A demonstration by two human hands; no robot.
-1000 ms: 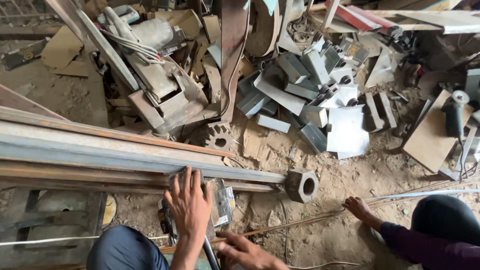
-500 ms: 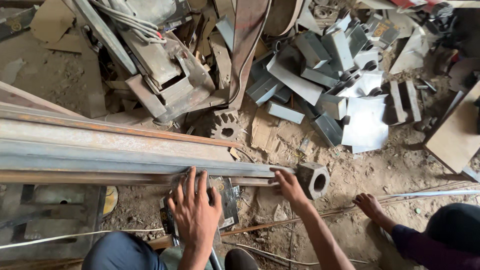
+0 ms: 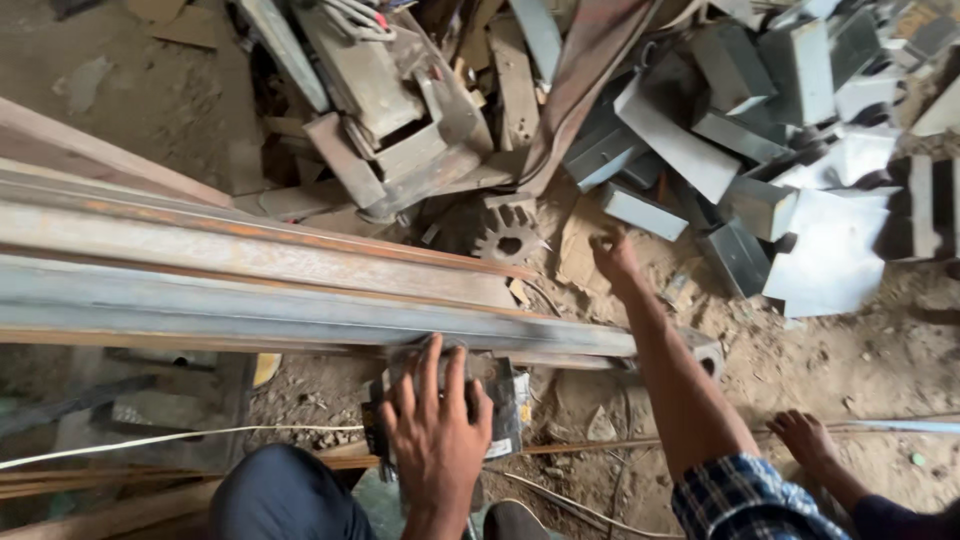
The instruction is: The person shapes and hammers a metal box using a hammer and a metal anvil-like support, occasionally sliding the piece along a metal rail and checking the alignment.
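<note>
Left hand (image 3: 437, 428) flat, fingers spread, on dark tool body (image 3: 470, 400) just below steel beams (image 3: 300, 290); grips nothing. Beams' long axis runs left to right, ends pointing right. Right hand (image 3: 612, 255) past beam ends, fingertips on cardboard scrap (image 3: 582, 250), fingers loosely apart. Toothed gear (image 3: 505, 235) just above beams. Grey metal offcuts (image 3: 760, 170) heaped farther right. Another person's hand (image 3: 805, 440) below-right of beams, on dirt.

Rust-orange streaks on grey steel beams (image 3: 250, 290); blue-and-white plaid sleeve (image 3: 735, 495); grey metal offcuts (image 3: 760, 150); brown dirt floor (image 3: 850, 370).
</note>
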